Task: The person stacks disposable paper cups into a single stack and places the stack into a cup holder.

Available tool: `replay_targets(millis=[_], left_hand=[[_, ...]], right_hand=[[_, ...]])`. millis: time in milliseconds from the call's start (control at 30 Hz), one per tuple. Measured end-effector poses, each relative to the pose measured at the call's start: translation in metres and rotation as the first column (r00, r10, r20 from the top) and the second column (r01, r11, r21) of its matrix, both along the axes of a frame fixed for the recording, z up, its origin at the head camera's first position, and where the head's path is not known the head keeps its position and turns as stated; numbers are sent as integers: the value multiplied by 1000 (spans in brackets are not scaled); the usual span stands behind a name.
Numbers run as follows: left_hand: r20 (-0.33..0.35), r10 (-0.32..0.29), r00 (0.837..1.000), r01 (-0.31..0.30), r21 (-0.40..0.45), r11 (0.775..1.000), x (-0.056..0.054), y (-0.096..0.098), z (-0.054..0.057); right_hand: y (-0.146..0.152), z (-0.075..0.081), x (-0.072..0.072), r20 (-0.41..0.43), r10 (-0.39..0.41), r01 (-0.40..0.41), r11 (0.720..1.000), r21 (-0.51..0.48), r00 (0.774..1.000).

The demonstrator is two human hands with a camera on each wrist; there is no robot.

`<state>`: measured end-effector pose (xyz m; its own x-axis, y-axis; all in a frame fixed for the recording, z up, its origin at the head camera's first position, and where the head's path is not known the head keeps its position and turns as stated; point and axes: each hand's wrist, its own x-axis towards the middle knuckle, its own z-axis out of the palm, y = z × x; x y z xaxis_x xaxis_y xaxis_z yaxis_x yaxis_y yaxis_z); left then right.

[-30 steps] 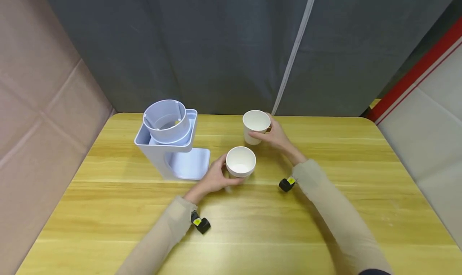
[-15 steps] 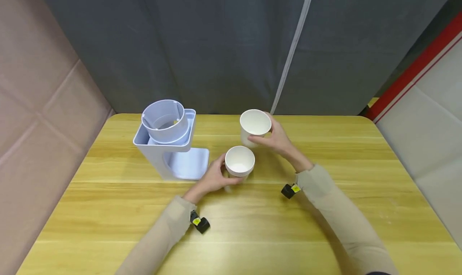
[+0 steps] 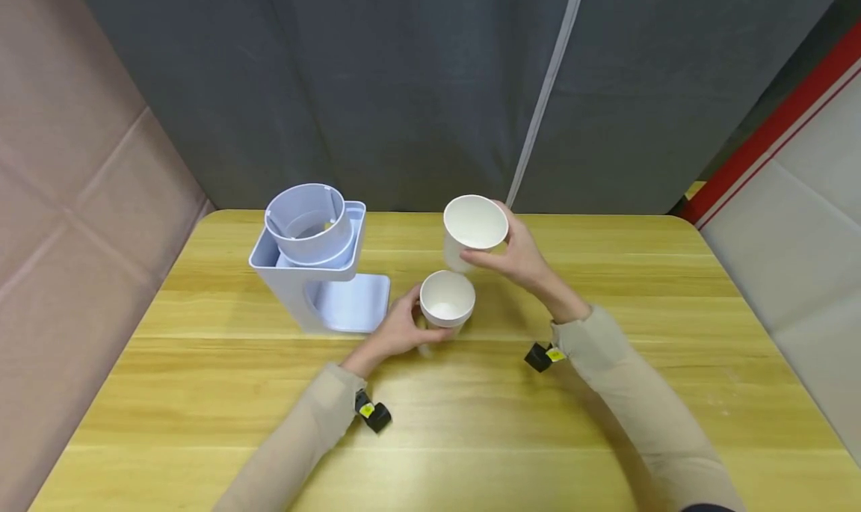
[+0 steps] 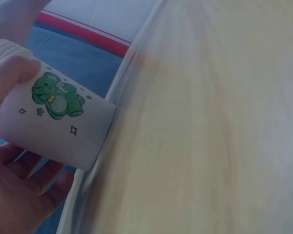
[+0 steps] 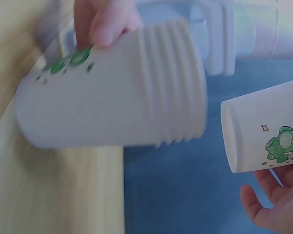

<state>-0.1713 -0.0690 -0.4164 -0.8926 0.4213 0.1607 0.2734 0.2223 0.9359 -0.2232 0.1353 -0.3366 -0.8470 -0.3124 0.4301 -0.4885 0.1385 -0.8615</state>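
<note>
My left hand [image 3: 401, 327] grips a stack of white paper cups [image 3: 447, 297] that stands upright on the table. In the right wrist view, several rims of the stack [image 5: 112, 97] show one above another. A green cartoon bear is printed on its side [image 4: 56, 97] in the left wrist view. Just beyond the stack, my right hand [image 3: 518, 254] holds a single white paper cup [image 3: 474, 224], mouth up and raised. The same bear print appears on this paper cup [image 5: 263, 131] in the right wrist view, where fingers of the right hand [image 5: 283, 200] curve under it.
To the left stands a pale blue holder [image 3: 296, 291] with a round ring [image 3: 311, 247] on top and a flat base plate [image 3: 363, 303]. A dark curtain [image 3: 377, 101] hangs behind the wooden table [image 3: 471, 437]. Padded pink panels [image 3: 81, 161] border the left side.
The right hand has raised its paper cup and drawn it slightly left, over the far side of the stack. My left hand and the stack have stayed almost still.
</note>
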Motion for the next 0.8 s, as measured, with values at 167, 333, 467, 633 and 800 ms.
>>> replay_targets(millis=[167,333,467,633,800], left_hand=[[2,5,1000,-5,13,1000,-10,-1,-22],[-14,1,1000,0,24,1000,-14,-3,-31],[-20,-9,1000,9,24,1000,-13,-3,-30],[-11,-19,1000,19,26,999,-11,-2,-25],[-5,-10,1000,10,30,1000,-13,-3,-31]], right_hand=[[-4,11,11,-31,38,-38,999,8,999],[-10,13,19,-39,89,-88,995,36,995],[-13,4,23,-7,121,-120,990,70,993],[-12,-10,25,23,148,-150,983,108,989],[-11,-24,25,52,182,-187,975,123,982]])
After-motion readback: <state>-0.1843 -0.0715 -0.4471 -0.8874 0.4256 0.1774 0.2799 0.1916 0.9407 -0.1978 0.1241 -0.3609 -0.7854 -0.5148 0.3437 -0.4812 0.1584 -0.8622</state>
